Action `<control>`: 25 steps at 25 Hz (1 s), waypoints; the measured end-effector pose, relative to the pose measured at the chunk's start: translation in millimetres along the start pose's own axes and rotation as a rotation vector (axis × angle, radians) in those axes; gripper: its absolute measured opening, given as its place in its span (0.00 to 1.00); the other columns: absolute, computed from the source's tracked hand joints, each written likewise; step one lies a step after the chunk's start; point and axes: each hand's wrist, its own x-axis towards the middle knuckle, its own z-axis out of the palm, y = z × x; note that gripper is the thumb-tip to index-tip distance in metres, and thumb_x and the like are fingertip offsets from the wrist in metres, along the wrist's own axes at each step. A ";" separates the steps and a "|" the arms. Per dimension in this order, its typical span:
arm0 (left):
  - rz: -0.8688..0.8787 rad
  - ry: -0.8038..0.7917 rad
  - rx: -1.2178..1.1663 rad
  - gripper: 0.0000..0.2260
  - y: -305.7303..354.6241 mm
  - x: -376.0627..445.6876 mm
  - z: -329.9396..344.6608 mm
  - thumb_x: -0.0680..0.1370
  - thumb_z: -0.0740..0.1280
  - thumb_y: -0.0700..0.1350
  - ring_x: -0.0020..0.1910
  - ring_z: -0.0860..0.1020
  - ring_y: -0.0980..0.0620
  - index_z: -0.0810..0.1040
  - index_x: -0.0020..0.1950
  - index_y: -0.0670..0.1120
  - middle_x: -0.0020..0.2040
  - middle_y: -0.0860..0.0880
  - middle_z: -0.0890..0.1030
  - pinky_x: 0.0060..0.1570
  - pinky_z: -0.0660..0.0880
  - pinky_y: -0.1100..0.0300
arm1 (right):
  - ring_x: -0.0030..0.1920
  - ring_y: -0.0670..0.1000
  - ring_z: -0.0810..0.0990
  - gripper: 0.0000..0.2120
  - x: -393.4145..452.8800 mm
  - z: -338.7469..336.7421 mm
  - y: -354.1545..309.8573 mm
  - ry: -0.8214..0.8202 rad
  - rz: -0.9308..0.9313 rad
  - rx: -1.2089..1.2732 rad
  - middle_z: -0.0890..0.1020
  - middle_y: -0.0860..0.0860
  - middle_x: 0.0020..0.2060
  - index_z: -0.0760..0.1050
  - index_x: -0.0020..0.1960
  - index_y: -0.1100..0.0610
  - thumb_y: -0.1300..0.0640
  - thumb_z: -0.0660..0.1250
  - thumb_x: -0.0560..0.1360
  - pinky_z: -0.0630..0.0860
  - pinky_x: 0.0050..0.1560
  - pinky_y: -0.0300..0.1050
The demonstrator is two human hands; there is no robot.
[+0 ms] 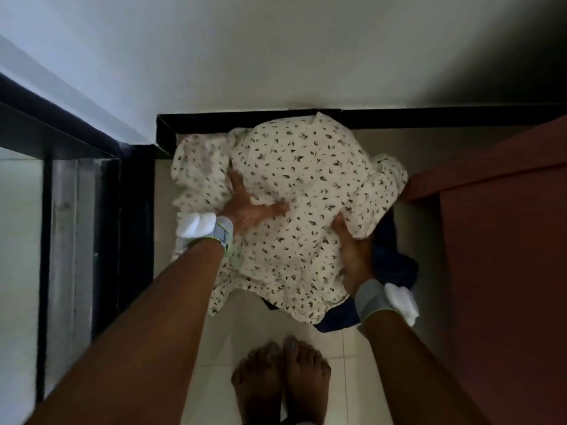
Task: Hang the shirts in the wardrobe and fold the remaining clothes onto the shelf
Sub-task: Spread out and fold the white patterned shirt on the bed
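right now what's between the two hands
In the head view, the cream leaf-print garment fills the stretch. The left hand lies flat on it; the right hand grips its right edge. Dark blue cloth shows beneath.

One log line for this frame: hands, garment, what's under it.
left hand: flat on floral garment | right hand: grips its edge | under: dark blue cloth | surface: tiled floor

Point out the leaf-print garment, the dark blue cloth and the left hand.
leaf-print garment [303,167]: head view, its bunched middle.
dark blue cloth [395,262]: head view, part showing beneath the garment.
left hand [248,207]: head view, its back.
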 end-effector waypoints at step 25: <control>0.052 0.021 -0.782 0.23 197.2 -544.7 2.0 0.71 0.71 0.53 0.55 0.80 0.39 0.80 0.59 0.39 0.54 0.39 0.82 0.53 0.78 0.45 | 0.50 0.67 0.81 0.23 -525.7 -152.8 -213.8 -0.342 -0.030 0.256 0.82 0.61 0.47 0.75 0.55 0.63 0.61 0.74 0.61 0.80 0.40 0.59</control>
